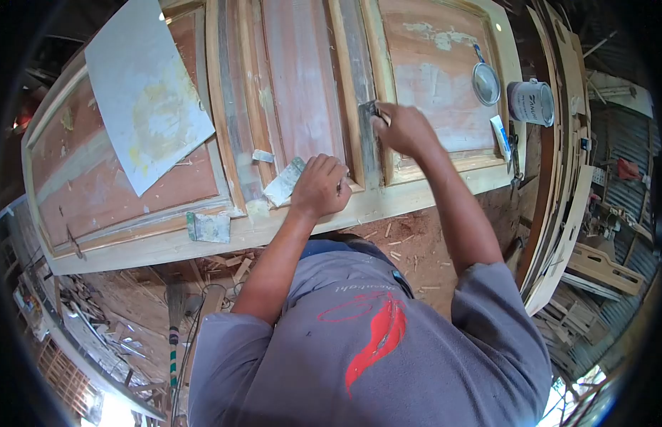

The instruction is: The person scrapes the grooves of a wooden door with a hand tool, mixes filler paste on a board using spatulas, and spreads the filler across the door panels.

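A wooden panel door [388, 203] with pale filler patches lies flat in front of me. My right hand [404, 129] is closed around a small dark scraper [369, 110], whose blade touches the grey-smeared strip between the middle and right panels. My left hand [322, 186] rests near the door's close edge, its fingers curled over a filler-smeared flat piece [283, 183]; part of that piece is hidden under the hand. Just left of it lies a small pale scrap [263, 156]. Another smeared flat piece [211, 228] lies at the near edge.
A stained white sheet [149, 99] covers part of the left panel. On the right are a round clear lid [485, 84], a paint can [530, 103], a white-and-blue tube [500, 138] and scissors [514, 153]. Boards [559, 185] stand beyond; wood shavings litter the floor [416, 249].
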Motion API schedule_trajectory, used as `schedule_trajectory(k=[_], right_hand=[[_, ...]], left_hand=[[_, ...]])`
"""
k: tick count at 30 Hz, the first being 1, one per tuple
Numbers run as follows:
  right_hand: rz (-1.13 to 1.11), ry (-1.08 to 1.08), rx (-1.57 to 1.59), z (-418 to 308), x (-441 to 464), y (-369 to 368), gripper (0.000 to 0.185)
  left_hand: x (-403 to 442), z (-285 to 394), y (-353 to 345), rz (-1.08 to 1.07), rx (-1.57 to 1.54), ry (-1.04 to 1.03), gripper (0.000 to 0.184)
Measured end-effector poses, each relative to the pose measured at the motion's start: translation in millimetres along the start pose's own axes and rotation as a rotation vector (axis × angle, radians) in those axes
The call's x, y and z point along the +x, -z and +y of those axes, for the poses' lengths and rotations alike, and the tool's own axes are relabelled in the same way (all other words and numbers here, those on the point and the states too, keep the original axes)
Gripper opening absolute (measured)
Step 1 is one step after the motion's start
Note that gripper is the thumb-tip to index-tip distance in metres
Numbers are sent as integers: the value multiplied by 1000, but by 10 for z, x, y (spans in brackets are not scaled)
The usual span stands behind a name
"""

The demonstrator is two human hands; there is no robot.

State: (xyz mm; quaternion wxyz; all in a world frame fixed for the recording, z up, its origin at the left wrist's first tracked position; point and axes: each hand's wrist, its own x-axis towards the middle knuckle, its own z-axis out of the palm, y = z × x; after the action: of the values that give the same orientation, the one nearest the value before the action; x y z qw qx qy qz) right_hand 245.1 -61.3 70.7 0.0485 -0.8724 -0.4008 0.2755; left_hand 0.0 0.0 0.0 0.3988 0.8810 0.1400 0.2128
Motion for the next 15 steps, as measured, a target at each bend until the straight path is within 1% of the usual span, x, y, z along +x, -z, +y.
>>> schedule_trajectory(k=[1, 2, 3, 5, 8, 11, 12, 14, 15], right_hand=[[56, -12, 36, -40, -175, -72, 58], [75, 3, 117, -10, -326, -191, 62], [64, 8, 182, 131, -566, -68, 60], [208, 26, 476, 127, -683, -311, 53], [-45, -345, 1408, 133, -900, -417, 39], [-114, -417, 1306, 254, -1007, -625, 37], [-38, -471, 1243, 204, -1056, -628, 36], [97, -444, 1164, 208, -1135, -823, 34], [134, -463, 1188, 199, -1149, -865, 31]], left_hand=[[-29, -10, 30, -21, 10, 11, 23], [-42, -29, 57, -42, 23, 21, 24], [18, 123, -95, -35, -30, 41, 24], [45, 41, -44, -48, -9, 46, 22], [64, 28, -25, -40, -36, 48, 24], [140, 47, 32, -4, -76, 92, 30], [157, 66, 37, -13, -65, 95, 32], [207, 111, 29, -25, -44, 99, 36], [258, 147, 12, -53, -48, 74, 37]])
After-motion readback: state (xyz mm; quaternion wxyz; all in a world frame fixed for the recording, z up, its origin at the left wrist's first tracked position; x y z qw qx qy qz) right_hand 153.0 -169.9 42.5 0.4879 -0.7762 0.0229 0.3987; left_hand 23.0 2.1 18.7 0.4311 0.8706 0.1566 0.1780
